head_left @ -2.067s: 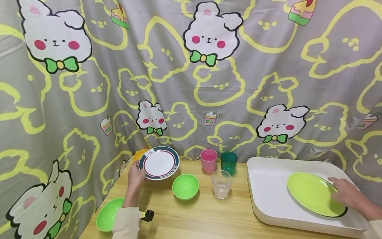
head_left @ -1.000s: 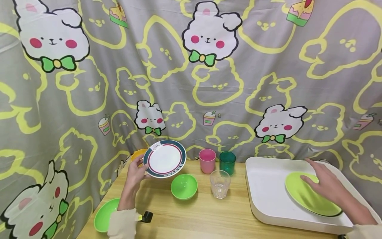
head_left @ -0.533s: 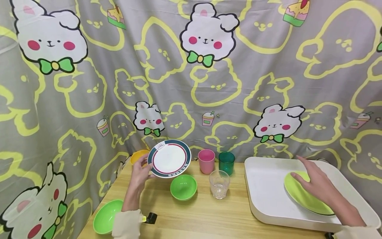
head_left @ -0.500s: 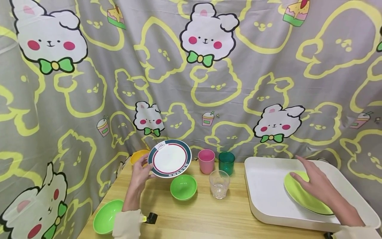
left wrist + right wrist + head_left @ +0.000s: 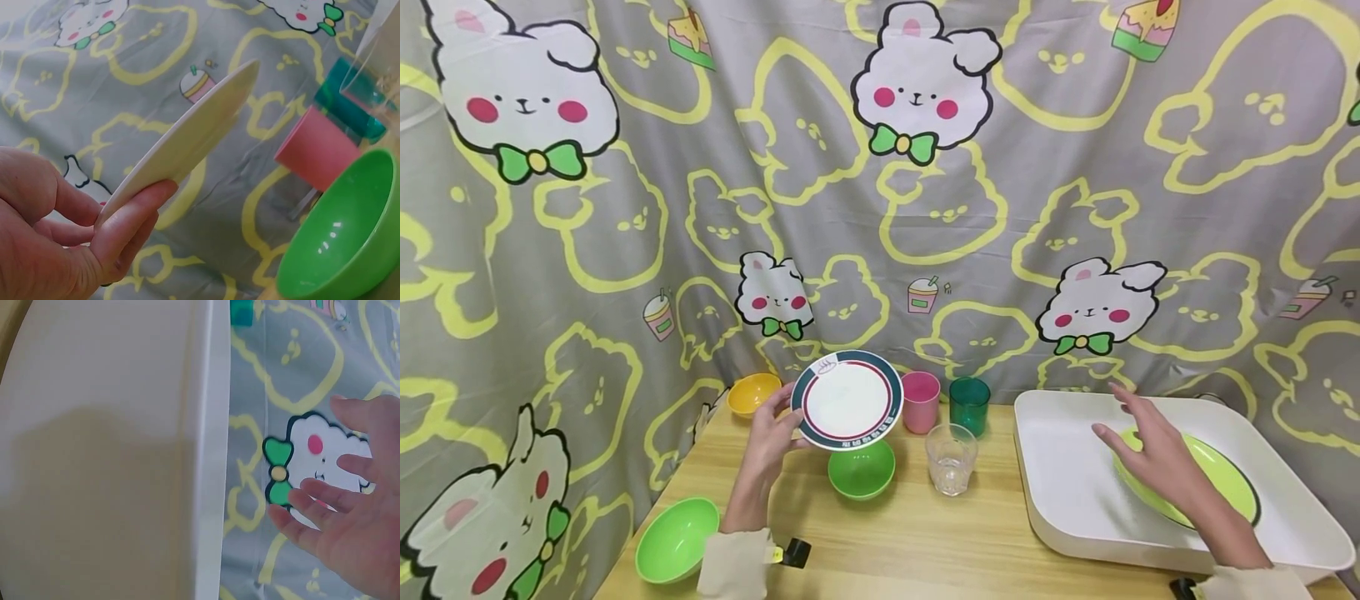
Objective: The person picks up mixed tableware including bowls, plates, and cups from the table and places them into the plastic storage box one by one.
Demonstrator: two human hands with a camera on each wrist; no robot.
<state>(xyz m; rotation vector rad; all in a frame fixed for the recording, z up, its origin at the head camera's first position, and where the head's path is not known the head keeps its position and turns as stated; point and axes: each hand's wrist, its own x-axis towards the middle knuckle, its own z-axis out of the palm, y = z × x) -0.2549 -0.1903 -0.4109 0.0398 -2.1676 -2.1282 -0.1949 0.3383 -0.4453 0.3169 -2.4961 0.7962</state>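
Observation:
My left hand (image 5: 772,443) pinches the left rim of a white plate with a dark teal and red border (image 5: 847,400), held tilted in the air above a small green bowl (image 5: 861,468). In the left wrist view the plate (image 5: 194,134) shows edge-on, gripped by my fingers (image 5: 134,215), with the green bowl (image 5: 344,240) below. My right hand (image 5: 1150,454) hovers with straight fingers over a lime green plate (image 5: 1213,483) that lies in a white tray (image 5: 1067,483). In the right wrist view its fingers (image 5: 340,506) are spread beside the tray's wall (image 5: 209,456).
On the wooden table (image 5: 910,542) stand a pink cup (image 5: 921,402), a teal cup (image 5: 970,406) and a clear glass (image 5: 951,459). A yellow bowl (image 5: 752,393) sits at the back left, a larger green bowl (image 5: 676,537) at the front left. A patterned curtain hangs behind.
My left hand has lifted the bordered plate and carried it to the right, over the small green bowl. My right hand has let go of the lime plate and moved left, above the tray.

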